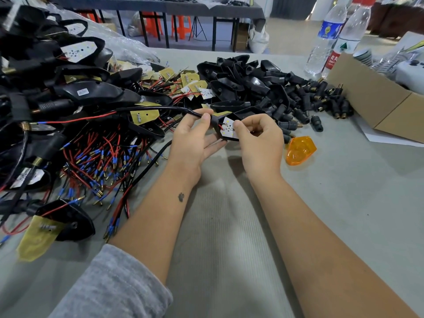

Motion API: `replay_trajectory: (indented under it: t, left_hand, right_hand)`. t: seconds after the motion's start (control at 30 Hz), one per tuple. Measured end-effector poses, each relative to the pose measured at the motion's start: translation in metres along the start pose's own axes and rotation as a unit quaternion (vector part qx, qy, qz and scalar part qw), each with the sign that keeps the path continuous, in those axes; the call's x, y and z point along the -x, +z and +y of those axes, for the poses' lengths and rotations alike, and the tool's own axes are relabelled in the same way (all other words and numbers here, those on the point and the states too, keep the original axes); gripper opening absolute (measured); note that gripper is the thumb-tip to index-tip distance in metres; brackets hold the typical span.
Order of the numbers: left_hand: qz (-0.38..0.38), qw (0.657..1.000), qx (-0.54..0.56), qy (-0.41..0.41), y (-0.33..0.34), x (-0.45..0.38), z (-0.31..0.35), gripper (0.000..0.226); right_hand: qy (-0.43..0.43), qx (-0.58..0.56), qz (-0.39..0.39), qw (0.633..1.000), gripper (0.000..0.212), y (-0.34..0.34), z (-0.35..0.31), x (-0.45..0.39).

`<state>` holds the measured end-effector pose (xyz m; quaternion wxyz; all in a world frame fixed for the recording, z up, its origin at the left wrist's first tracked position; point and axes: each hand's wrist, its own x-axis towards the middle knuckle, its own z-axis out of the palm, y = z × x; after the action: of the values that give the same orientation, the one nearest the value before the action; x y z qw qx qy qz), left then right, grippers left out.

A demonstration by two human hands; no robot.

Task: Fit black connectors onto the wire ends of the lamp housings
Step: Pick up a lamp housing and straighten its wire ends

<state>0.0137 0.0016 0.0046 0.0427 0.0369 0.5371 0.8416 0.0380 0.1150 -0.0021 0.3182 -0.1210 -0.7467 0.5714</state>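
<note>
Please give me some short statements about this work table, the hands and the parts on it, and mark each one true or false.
1. Both hands hold one black lamp housing above the table. True: the left hand pinches its stem end and the right hand grips its body.
2. The orange lens is fitted on the held housing. False: it lies alone on the table, to the right of the right hand.
3. A white LED board shows inside the held housing. True.
4. The loose black connectors are piled on the left of the table. False: they lie on the right, near the cardboard box.
5. One water bottle stands at the back. False: two stand there.
</note>
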Motion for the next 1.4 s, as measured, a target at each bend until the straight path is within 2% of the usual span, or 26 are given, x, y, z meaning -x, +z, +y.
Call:
replay_trajectory:
  t: [0.13, 0.27, 0.43, 0.57, 0.67, 0.73, 0.9, 0.97, 1.07, 1.17, 1.27, 1.4]
  left_hand:
    - [0.005, 1.0, 0.01, 0.001, -0.001, 0.0, 0.002, 0.019]
    - [0.015, 1.0, 0.013, 0.001, -0.004, -0.002, 0.004, 0.019]
    - [0.034, 0.999, -0.032, 0.012, -0.008, -0.003, 0.006, 0.019]
    - [-0.005, 0.995, -0.094, 0.045, -0.008, -0.002, 0.004, 0.009]
    - [-0.042, 0.986, -0.14, 0.074, -0.009, -0.001, -0.001, 0.036]
    - [-0.05, 0.985, -0.145, 0.078, -0.01, -0.002, -0.002, 0.045]
    - [-0.027, 0.982, -0.171, 0.074, -0.014, -0.007, -0.002, 0.043]
    - [-0.028, 0.986, -0.155, 0.062, -0.014, -0.008, -0.002, 0.04]
    - [-0.085, 0.986, -0.137, 0.041, -0.015, -0.005, 0.004, 0.034]
    - [-0.194, 0.971, -0.136, 0.005, -0.017, 0.0, 0.009, 0.038]
    - [-0.282, 0.941, -0.184, -0.047, -0.015, 0.005, 0.01, 0.049]
    - [-0.36, 0.893, -0.256, -0.086, -0.011, 0.01, 0.012, 0.039]
  right_hand:
    - [0.004, 0.036, 0.034, 0.999, 0.027, -0.002, 0.001, -0.001]
    - [0.013, -0.026, -0.056, 0.998, 0.006, -0.001, -0.002, -0.002]
    - [0.013, -0.001, -0.086, 0.996, 0.016, -0.001, -0.002, -0.002]
    - [0.005, 0.026, -0.082, 0.996, 0.027, -0.002, -0.002, 0.0]
    - [0.005, 0.043, -0.076, 0.996, 0.029, -0.003, -0.001, -0.001]
    - [0.01, 0.036, -0.078, 0.996, 0.029, -0.003, 0.001, -0.003]
    - [0.016, 0.011, -0.131, 0.991, 0.028, -0.005, -0.002, -0.004]
    - [0.056, -0.036, -0.14, 0.988, 0.033, -0.006, -0.004, -0.005]
    - [0.157, -0.126, -0.135, 0.97, 0.041, -0.009, -0.009, -0.008]
    - [0.191, -0.206, -0.143, 0.949, 0.046, -0.014, -0.012, -0.007]
    - [0.212, -0.25, -0.171, 0.929, 0.047, -0.017, -0.012, -0.007]
    - [0.24, -0.27, -0.213, 0.908, 0.037, -0.017, -0.017, -0.006]
